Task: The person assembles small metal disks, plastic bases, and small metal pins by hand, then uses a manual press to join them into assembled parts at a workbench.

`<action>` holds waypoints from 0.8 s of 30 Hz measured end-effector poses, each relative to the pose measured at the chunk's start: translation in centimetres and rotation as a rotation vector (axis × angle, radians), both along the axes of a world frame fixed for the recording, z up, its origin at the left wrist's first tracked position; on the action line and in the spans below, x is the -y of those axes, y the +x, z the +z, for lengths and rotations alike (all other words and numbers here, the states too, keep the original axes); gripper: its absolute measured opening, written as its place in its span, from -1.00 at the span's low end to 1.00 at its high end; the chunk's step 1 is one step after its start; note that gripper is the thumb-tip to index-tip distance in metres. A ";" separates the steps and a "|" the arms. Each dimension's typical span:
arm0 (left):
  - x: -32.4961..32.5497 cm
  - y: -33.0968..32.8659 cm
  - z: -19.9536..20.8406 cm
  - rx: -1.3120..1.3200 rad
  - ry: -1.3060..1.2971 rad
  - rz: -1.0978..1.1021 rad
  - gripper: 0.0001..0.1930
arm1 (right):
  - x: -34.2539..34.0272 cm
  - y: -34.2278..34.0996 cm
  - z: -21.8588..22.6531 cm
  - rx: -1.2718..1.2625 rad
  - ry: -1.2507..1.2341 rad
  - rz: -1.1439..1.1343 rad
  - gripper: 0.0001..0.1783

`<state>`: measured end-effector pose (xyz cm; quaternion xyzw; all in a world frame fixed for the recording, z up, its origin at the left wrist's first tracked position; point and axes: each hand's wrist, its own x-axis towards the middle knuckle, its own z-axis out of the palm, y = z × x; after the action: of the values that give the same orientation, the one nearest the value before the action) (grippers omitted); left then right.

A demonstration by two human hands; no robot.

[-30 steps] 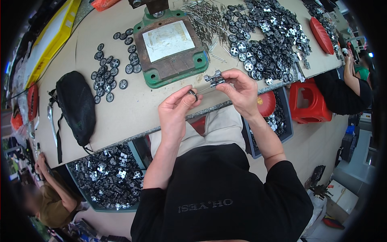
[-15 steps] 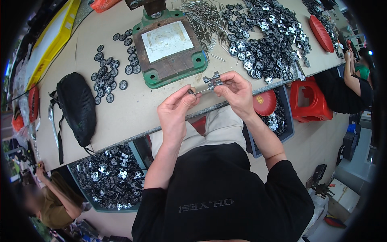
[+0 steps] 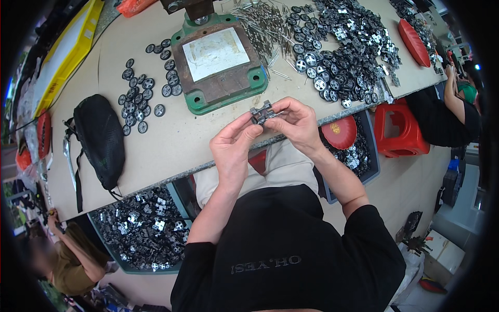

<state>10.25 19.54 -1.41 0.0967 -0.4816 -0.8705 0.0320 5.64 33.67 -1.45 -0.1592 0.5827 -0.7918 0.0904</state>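
In front of my chest, just over the table edge, both hands meet at a small grey toy car chassis [image 3: 262, 112]. My right hand [image 3: 299, 127] pinches it from the right between thumb and fingers. A thin metal axle [image 3: 280, 113] sticks out of its right side. My left hand [image 3: 234, 153] is closed at the left side, its thumb and fingertips around a small black wheel, mostly hidden, at the axle's other end. Behind the hands stands a green press base [image 3: 208, 106] with a white plate [image 3: 215, 53] on top.
Loose wheels [image 3: 138, 104] lie left of the press. Metal axles [image 3: 267, 31], more wheels [image 3: 319, 83] and heaped chassis parts [image 3: 358, 34] cover the right. A black mesh bag [image 3: 99, 140] lies left. Full bins [image 3: 140, 229] flank my legs, near a red stool [image 3: 400, 130].
My hands have come together. The axle, earlier bare between the wheel and the chassis, now passes through the chassis and shows on its right side.
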 end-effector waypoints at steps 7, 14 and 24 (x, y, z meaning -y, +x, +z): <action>0.5 -0.7 -0.3 0.053 0.145 -0.115 -0.64 | -0.3 0.0 0.6 0.136 0.121 -0.050 -0.82; 1.7 -1.1 -1.0 0.077 0.328 -0.236 -0.69 | -7.4 -3.6 3.4 -0.523 1.135 -0.473 -0.74; 1.4 -1.3 -0.5 0.097 0.308 -0.234 -0.71 | -6.3 -4.5 2.7 -0.483 1.142 -0.538 -0.78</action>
<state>8.96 18.11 -1.86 0.0857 -0.3515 -0.9260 -0.1077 1.09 39.96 1.28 -0.1082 0.9330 -0.2967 -0.1726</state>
